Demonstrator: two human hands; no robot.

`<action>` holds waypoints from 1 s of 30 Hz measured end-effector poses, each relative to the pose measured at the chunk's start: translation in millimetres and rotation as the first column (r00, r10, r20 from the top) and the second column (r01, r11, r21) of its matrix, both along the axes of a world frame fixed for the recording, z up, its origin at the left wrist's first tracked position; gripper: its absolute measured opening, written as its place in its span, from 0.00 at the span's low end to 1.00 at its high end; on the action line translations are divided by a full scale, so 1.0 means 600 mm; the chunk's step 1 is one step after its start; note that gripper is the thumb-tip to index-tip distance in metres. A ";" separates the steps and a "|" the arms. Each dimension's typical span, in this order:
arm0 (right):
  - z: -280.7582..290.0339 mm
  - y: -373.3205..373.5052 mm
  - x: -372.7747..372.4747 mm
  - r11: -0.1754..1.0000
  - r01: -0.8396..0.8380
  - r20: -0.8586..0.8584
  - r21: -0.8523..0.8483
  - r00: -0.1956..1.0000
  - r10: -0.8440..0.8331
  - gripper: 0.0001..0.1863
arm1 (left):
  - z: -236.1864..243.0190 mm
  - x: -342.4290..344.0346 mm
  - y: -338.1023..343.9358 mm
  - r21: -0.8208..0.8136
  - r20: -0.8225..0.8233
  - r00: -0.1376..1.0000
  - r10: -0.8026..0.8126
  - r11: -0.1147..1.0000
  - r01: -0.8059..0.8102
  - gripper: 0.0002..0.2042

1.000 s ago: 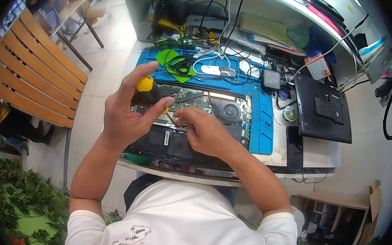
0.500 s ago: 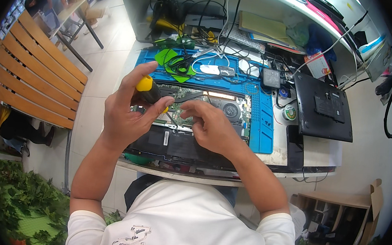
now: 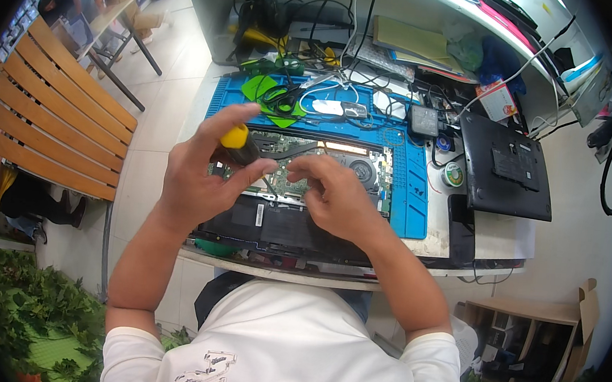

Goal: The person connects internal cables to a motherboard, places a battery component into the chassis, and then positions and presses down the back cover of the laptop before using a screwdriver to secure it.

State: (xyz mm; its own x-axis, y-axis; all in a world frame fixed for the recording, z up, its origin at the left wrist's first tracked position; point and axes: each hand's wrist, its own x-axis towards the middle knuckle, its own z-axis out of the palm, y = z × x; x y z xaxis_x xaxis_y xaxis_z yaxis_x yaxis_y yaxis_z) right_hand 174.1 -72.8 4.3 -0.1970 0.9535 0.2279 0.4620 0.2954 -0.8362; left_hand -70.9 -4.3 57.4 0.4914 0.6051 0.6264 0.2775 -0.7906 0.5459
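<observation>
My left hand (image 3: pixel 198 174) grips a screwdriver (image 3: pixel 236 140) with a yellow and black handle, held tilted. Its thin shaft points down at the lower edge of a green circuit board (image 3: pixel 294 177) in an opened laptop. Over the middle of the board, my right hand (image 3: pixel 338 200) has its fingers curled and drawn together; whatever they may hold is hidden. A round black fan (image 3: pixel 363 171) sits just beyond the right hand. The laptop's black battery (image 3: pixel 285 222) lies nearer me, partly under both wrists.
Under the laptop is a blue work mat (image 3: pixel 413 200); cables and a green piece (image 3: pixel 260 92) lie at its far side. A second black laptop (image 3: pixel 508 169), a solder spool (image 3: pixel 452 175) and a dark phone (image 3: pixel 461 220) are on the right. A slatted wooden bench (image 3: pixel 58 111) stands left.
My left hand has tipped the screwdriver's handle slightly and shifted a little to the right. The right hand has moved slightly right, fingers still drawn together.
</observation>
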 end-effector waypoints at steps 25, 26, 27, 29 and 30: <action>0.045 -0.004 0.046 0.979 -0.040 0.113 0.200 0.993 0.017 0.14 | 0.179 0.038 0.026 0.046 -0.773 0.619 -0.137 0.962 0.271 0.14; 0.044 -0.011 0.050 0.981 -0.024 0.106 0.192 0.994 0.004 0.14 | 0.175 0.034 0.040 0.042 -0.745 0.630 -0.218 0.928 0.371 0.13; 0.042 -0.020 0.057 0.984 0.003 0.088 0.177 0.996 -0.018 0.14 | 0.172 0.034 0.049 0.040 -0.715 0.630 -0.303 0.881 0.470 0.13; 0.039 -0.038 0.071 0.988 0.056 0.051 0.145 0.997 -0.064 0.14 | 0.167 0.039 0.033 0.018 -0.773 0.616 -0.153 0.965 0.263 0.14; 0.038 -0.046 0.079 0.986 0.070 0.051 0.150 0.996 -0.078 0.14 | 0.166 0.040 0.027 0.016 -0.800 0.595 -0.077 0.989 0.148 0.14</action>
State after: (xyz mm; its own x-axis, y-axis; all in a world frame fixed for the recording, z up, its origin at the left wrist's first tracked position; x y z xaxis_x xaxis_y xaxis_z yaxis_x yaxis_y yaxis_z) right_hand 221.5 -100.2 27.0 -0.1438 0.9224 0.3584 0.5321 0.3774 -0.7579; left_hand -46.9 11.6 157.3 0.8770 0.4804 -0.0085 0.4790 -0.8729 0.0926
